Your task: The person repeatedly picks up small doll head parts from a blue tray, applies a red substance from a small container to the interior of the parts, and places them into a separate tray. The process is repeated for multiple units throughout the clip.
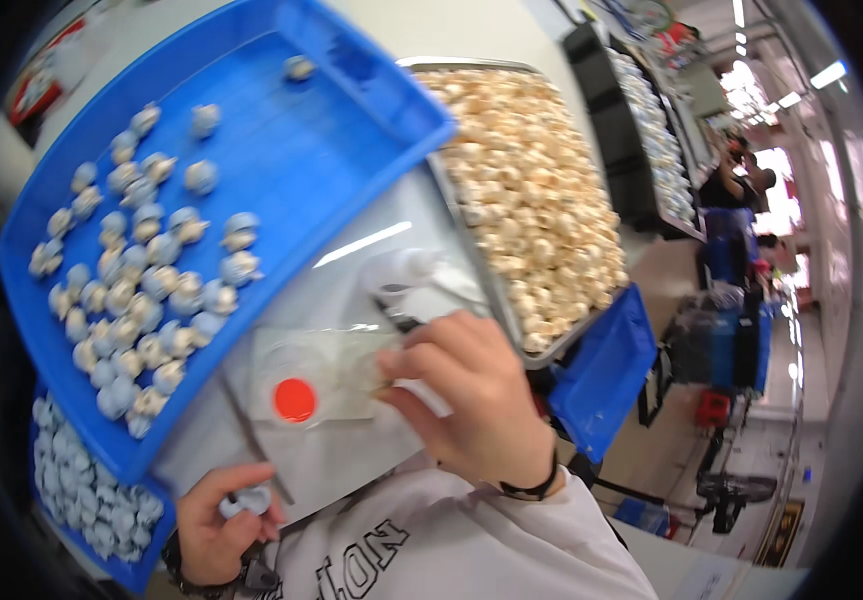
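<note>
My left hand (223,525) is closed around a small pale-blue rounded piece (248,500) near the lower edge. Over the middle of the table, my right hand (476,390) has its thumb and fingers pinched together; what they hold, if anything, is too blurred to name. Just left of those fingertips lies a pale flat sheet with a bright red disc (294,400) on it. A thin dark stick (254,440) rests between the sheet and the big blue tray. Beyond my right hand is a blurred white object (411,275) with a dark part.
At the left, a large blue tray (281,150) holds many two-tone pieces, pale blue and cream. A metal tray (466,225) full of cream pieces stands right. Below left, a blue bin (146,575) carries pale-blue pieces. An empty-looking blue bin (606,375) and black trays (601,120) are farther right.
</note>
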Tool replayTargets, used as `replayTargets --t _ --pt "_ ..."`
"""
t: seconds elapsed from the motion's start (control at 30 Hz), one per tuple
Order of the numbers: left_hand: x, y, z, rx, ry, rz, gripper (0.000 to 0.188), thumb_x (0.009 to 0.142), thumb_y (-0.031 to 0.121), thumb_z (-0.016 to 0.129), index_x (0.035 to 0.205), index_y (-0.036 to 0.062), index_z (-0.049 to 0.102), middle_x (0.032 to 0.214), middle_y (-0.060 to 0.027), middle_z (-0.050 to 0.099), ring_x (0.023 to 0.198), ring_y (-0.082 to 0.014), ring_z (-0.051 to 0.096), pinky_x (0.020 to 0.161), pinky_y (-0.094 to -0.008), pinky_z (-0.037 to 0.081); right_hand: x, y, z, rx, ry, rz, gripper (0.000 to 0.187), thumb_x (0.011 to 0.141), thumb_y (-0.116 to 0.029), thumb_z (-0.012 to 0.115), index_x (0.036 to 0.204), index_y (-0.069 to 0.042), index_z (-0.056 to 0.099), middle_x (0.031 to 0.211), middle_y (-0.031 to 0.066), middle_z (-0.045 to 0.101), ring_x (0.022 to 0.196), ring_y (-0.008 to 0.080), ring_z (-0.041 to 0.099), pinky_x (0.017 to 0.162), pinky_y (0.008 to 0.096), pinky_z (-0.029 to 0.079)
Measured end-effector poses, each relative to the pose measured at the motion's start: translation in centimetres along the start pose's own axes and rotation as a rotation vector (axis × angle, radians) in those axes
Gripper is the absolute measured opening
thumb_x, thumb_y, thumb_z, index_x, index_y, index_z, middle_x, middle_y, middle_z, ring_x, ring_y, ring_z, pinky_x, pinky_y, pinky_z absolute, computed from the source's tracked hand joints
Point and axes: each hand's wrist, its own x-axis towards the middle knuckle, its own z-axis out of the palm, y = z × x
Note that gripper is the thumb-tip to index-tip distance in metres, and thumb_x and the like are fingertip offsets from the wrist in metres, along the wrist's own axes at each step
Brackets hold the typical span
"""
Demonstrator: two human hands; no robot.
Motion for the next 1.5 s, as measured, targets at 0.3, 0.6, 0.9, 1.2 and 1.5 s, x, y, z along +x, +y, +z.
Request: replayTargets --t 0.3,0.6,0.9,1.2,1.5 --pt "-0.5 0.2 -0.8 -0.183 -0.042 0.040 0.039 0.089 0.016 0.042 0.121 -0.0073 0.044 0.084 -0.0120 0.060 0.065 -0.0090 0.053 0.057 -0.0199 0.042 -1.0 -0.3 1.3 0.086 0.152 0.055 0.029 0.059 0.001 0.073 0.086 -0.002 0.062 0.077 0.0084 0.058 0.069 0.0243 0.053 0.059 0.0316 0.042" --pt "-0.1 0.4 -0.6 -0.136 -0.064 0.059 0.041 0.089 0.021 0.051 0.118 -0.0053 0.041 0.083 -0.0109 0.060 0.068 -0.0087 0.054 0.060 -0.0202 0.043 -1.4 0.0 1.4 0.109 0.167 0.073 0.031 0.059 0.005 0.070 0.088 -0.001 0.062 0.080 0.0099 0.061 0.073 0.0246 0.057 0.063 0.0304 0.045" --pt "-0.2 0.2 -0.8 -0.219 -0.035 0.053 0.038 0.084 0.014 0.060 0.113 -0.0052 0.045 0.088 -0.0084 0.059 0.076 -0.0103 0.058 0.070 -0.0222 0.044 -1.3 -0.1 1.5 0.069 0.132 0.022 0.032 0.059 0.008 0.068 0.089 -0.001 0.062 0.086 0.0118 0.062 0.075 0.0235 0.058 0.064 0.0290 0.045" --pt "-0.3 0.2 -0.7 -0.228 -0.032 0.072 0.038 0.079 0.007 0.064 0.111 -0.0050 0.048 0.091 -0.0058 0.057 0.079 -0.0070 0.053 0.073 -0.0203 0.041 -1.2 0.1 1.4 0.032 0.111 -0.043 0.031 0.060 0.010 0.066 0.088 -0.002 0.062 0.087 0.0125 0.061 0.076 0.0228 0.059 0.065 0.0287 0.046" --pt "-0.3 0.2 -0.7 -0.234 -0.035 0.046 0.038 0.079 0.008 0.065 0.112 -0.0044 0.049 0.094 -0.0050 0.056 0.079 -0.0063 0.051 0.073 -0.0202 0.040 -1.2 -0.4 1.4 0.012 0.121 0.016 0.029 0.059 0.006 0.069 0.087 0.000 0.061 0.082 0.0116 0.062 0.072 0.0198 0.059 0.066 0.0264 0.044"
